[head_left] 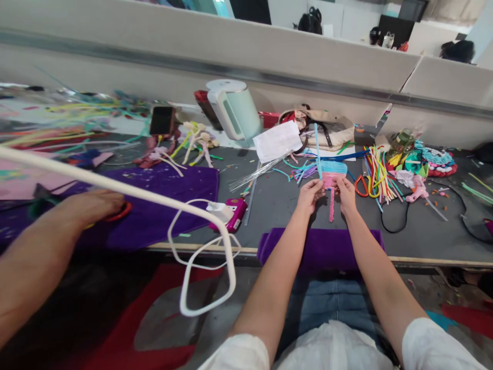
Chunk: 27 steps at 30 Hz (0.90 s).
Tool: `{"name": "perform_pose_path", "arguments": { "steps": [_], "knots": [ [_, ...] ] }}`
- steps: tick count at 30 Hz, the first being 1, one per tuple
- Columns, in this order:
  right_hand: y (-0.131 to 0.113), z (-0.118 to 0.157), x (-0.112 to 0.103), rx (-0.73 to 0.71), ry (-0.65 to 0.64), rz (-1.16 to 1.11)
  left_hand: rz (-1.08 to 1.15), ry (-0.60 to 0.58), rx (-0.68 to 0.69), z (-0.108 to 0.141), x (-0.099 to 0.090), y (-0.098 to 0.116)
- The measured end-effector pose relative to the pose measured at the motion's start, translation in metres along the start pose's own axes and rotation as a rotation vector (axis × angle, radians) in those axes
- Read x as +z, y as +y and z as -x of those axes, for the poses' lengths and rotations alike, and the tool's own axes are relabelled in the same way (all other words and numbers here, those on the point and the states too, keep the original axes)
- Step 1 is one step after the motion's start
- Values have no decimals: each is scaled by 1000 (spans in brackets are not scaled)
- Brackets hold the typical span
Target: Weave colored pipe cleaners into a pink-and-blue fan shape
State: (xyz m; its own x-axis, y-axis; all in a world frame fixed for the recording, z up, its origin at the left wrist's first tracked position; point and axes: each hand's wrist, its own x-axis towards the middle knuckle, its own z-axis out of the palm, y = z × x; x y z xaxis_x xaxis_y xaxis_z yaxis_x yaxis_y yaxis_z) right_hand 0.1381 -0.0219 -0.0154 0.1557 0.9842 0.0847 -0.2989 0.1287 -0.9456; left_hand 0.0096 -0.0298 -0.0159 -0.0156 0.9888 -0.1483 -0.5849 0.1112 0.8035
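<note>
A flat panel of blue and pink fuzzy strips is held up between my two hands over the grey table. A blue strip rises from its left side, and a pink strip hangs below its middle. My left hand pinches the lower left edge of the panel. On the opposite side, the fingers of my right hand are closed on its lower right edge. Under my forearms a rolled purple cloth lies along the table's front edge.
Bundled coloured pipe cleaners and orange-handled scissors lie right. A mint kettle stands behind, left of a beige bag. Another person's hand rests over purple cloth at left, beyond a white looped tube.
</note>
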Motion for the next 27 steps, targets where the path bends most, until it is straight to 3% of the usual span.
{"name": "perform_pose_path", "arguments": {
  "steps": [9, 14, 17, 21, 24, 27],
  "knots": [
    [-6, -1, -2, -168, 40, 150, -32, -33, -10, 1, 2, 4],
    [-33, -5, -28, -264, 42, 319, -61, 2, -11, -1, 1, 4],
    [-69, -16, -66, -379, 109, 385, -71, 21, -5, -2, 1, 5],
    [-133, -48, -143, -538, 285, 584, -72, 62, -15, 0, 2, 8],
    [-169, -86, -205, -585, 433, 732, -64, 85, -25, 2, 4, 10],
    [-183, -126, -255, -509, 522, 824, -66, 96, -22, 3, 6, 11]
  ]
}}
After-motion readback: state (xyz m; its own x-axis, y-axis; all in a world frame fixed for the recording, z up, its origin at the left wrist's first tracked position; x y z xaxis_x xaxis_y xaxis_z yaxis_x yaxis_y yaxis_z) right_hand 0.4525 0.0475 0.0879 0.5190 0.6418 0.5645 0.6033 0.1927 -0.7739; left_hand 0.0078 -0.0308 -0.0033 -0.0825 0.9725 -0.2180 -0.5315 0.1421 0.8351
